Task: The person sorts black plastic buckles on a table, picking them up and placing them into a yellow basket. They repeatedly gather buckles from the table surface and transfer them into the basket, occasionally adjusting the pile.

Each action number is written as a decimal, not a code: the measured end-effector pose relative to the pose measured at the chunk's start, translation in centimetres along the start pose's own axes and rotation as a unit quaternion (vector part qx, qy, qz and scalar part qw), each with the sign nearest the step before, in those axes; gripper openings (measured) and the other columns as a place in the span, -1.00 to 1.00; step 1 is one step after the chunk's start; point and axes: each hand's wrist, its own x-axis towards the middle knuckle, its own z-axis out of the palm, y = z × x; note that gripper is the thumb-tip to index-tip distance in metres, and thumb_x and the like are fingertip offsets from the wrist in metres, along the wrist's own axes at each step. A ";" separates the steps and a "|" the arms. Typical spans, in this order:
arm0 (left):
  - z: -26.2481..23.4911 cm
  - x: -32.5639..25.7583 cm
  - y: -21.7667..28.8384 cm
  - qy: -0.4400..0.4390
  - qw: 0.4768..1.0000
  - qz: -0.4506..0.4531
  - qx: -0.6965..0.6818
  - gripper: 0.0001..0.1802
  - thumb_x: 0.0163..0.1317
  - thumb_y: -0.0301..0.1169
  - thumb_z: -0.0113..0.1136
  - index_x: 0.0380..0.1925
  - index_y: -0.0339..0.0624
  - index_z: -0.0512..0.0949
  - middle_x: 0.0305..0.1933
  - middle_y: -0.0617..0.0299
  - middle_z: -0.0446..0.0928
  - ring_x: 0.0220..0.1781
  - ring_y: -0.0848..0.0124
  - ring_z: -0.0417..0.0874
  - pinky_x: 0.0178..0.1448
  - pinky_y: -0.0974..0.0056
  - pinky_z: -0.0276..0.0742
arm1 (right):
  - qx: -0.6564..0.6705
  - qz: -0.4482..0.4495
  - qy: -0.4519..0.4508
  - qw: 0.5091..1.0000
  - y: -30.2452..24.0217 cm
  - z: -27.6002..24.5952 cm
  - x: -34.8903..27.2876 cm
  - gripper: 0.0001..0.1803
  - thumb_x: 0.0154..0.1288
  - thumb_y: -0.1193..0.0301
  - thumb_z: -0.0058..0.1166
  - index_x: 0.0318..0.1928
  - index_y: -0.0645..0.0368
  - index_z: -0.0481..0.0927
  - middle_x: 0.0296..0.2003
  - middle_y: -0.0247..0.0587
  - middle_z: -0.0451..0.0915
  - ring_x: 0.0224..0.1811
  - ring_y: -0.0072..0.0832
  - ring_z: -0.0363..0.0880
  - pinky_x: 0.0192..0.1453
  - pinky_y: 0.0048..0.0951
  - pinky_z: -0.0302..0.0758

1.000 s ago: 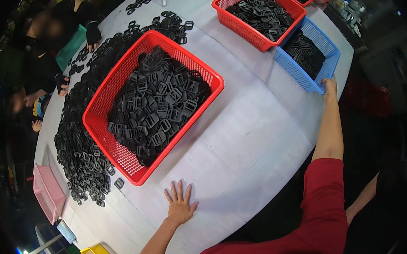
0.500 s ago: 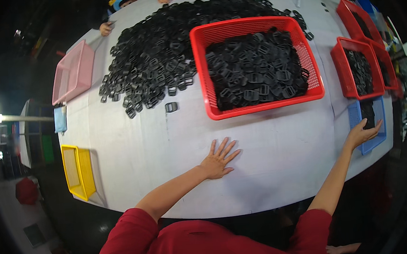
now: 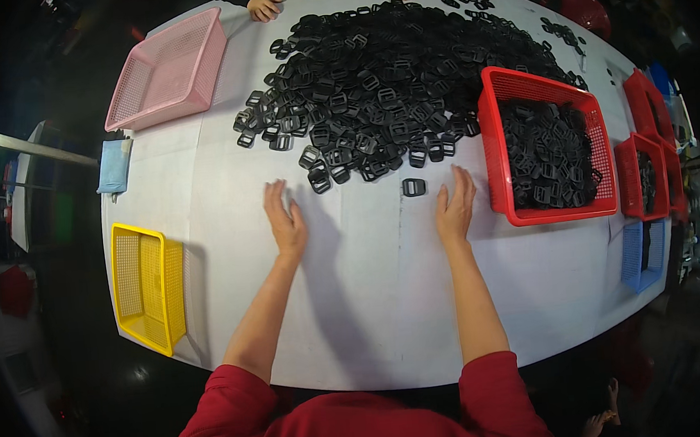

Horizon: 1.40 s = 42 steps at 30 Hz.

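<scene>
A wide heap of black plastic buckles [image 3: 389, 88] spreads over the far middle of the white table [image 3: 390, 314]. My left hand [image 3: 286, 222] is held over the table just short of the heap's near left edge, fingers stretched out, with nothing in it. My right hand [image 3: 456, 208] is likewise open and empty, close beside one loose buckle [image 3: 414, 187]. Right of that hand stands a large red basket [image 3: 559, 217] filled with the same black buckles. Its left wall is near my fingers.
A pink basket [image 3: 206, 78] stands far left, a yellow basket [image 3: 175, 290] near left. A blue cloth-like packet [image 3: 115, 165] lies at the left edge. Smaller red baskets [image 3: 644, 212] and a blue basket [image 3: 639, 282] line the right side. Another person's hand [image 3: 264, 8] rests at the far edge.
My right hand has left the blue basket for the table's middle. My left hand has come off the tabletop and shifted left. The view has turned rightward.
</scene>
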 end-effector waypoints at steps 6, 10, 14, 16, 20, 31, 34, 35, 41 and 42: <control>-1.0 14.4 -13.7 -0.015 0.986 -0.096 0.134 -0.46 0.47 -0.22 -0.19 0.33 -0.33 0.21 0.40 -0.09 0.25 0.52 -0.01 0.09 0.55 -0.12 -0.14 | -0.212 0.172 0.089 0.958 5.1 6.5 6.4 -0.41 0.42 0.20 -0.07 0.32 0.30 0.28 0.26 0.23 0.34 0.34 0.11 0.23 0.41 0.09 0.12; 2.0 22.4 -14.7 -0.100 0.991 -0.011 0.088 -0.42 0.49 -0.09 -0.26 0.36 -0.23 0.21 0.39 -0.09 0.28 0.54 0.08 0.10 0.54 -0.14 -0.14 | -0.282 0.178 0.109 0.937 4.7 10.3 8.0 -0.37 0.46 0.07 -0.16 0.35 0.26 0.25 0.29 0.23 0.31 0.39 0.08 0.19 0.46 0.11 0.06; 6.0 27.1 -12.8 -0.184 0.981 0.065 0.023 -0.44 0.49 -0.06 -0.25 0.38 -0.06 0.23 0.35 -0.06 0.33 0.49 0.08 0.19 0.54 -0.12 -0.08 | -0.212 0.185 0.076 0.957 3.7 11.1 10.1 -0.33 0.48 0.02 -0.20 0.40 0.20 0.19 0.29 0.22 0.32 0.36 0.07 0.24 0.48 0.01 0.08; 7.3 27.9 -10.0 -0.229 0.969 0.081 -0.046 -0.46 0.48 -0.07 -0.23 0.37 0.00 0.26 0.35 -0.06 0.34 0.46 0.06 0.24 0.52 -0.05 0.00 | -0.163 0.192 0.045 0.967 2.3 10.9 10.4 -0.32 0.47 0.01 -0.19 0.41 0.18 0.17 0.28 0.21 0.34 0.35 0.07 0.26 0.46 -0.03 0.12; 10.0 25.4 -6.5 -0.219 0.962 0.087 -0.140 -0.50 0.46 -0.10 -0.16 0.35 0.08 0.32 0.32 -0.05 0.36 0.39 0.03 0.32 0.46 0.09 0.16 | -0.017 0.151 0.039 0.988 0.2 12.6 11.3 -0.30 0.46 0.00 -0.15 0.46 0.06 0.13 0.29 0.17 0.35 0.32 0.04 0.34 0.36 -0.14 0.27; 11.5 16.4 1.1 -0.238 0.934 0.053 -0.263 -0.53 0.38 -0.19 0.05 0.28 0.08 0.43 0.31 -0.09 0.35 0.38 0.03 0.34 0.41 0.16 0.24 | 0.143 0.142 -0.062 0.977 -4.5 14.5 10.5 -0.24 0.34 -0.02 0.03 0.32 0.32 0.30 0.06 0.25 0.55 0.17 0.08 0.50 0.24 -0.18 0.38; 10.7 14.3 1.8 -0.245 0.912 0.036 -0.327 -0.53 0.38 -0.26 0.07 0.27 -0.04 0.42 0.29 -0.05 0.38 0.37 0.10 0.36 0.41 0.18 0.24 | 0.189 0.137 -0.099 0.967 -4.2 13.7 9.0 -0.29 0.31 0.04 0.06 0.29 0.29 0.35 0.03 0.21 0.58 0.15 0.03 0.53 0.21 -0.22 0.40; 10.3 13.6 1.8 -0.246 0.909 0.031 -0.335 -0.54 0.38 -0.28 0.07 0.26 -0.09 0.42 0.28 -0.03 0.39 0.36 0.12 0.37 0.41 0.19 0.24 | 0.198 0.135 -0.116 0.964 -4.1 13.5 8.3 -0.31 0.30 0.06 0.07 0.28 0.28 0.36 0.02 0.20 0.59 0.13 0.02 0.54 0.20 -0.23 0.41; 7.1 9.3 2.4 -0.258 0.896 0.011 -0.360 -0.56 0.38 -0.35 0.07 0.23 -0.23 0.42 0.22 0.05 0.47 0.31 0.22 0.43 0.40 0.22 0.24 | 0.290 0.088 -0.123 0.945 -6.3 11.3 3.9 -0.46 0.26 0.14 0.12 0.18 0.14 0.47 -0.10 0.03 0.66 0.03 -0.12 0.62 0.13 -0.32 0.45; 6.6 8.5 2.4 -0.258 0.895 0.008 -0.365 -0.56 0.37 -0.36 0.07 0.23 -0.22 0.43 0.22 0.05 0.47 0.30 0.23 0.44 0.39 0.23 0.25 | 0.302 0.075 -0.126 0.942 -6.5 11.0 3.0 -0.48 0.26 0.15 0.12 0.17 0.13 0.48 -0.10 0.01 0.66 0.02 -0.14 0.63 0.12 -0.33 0.45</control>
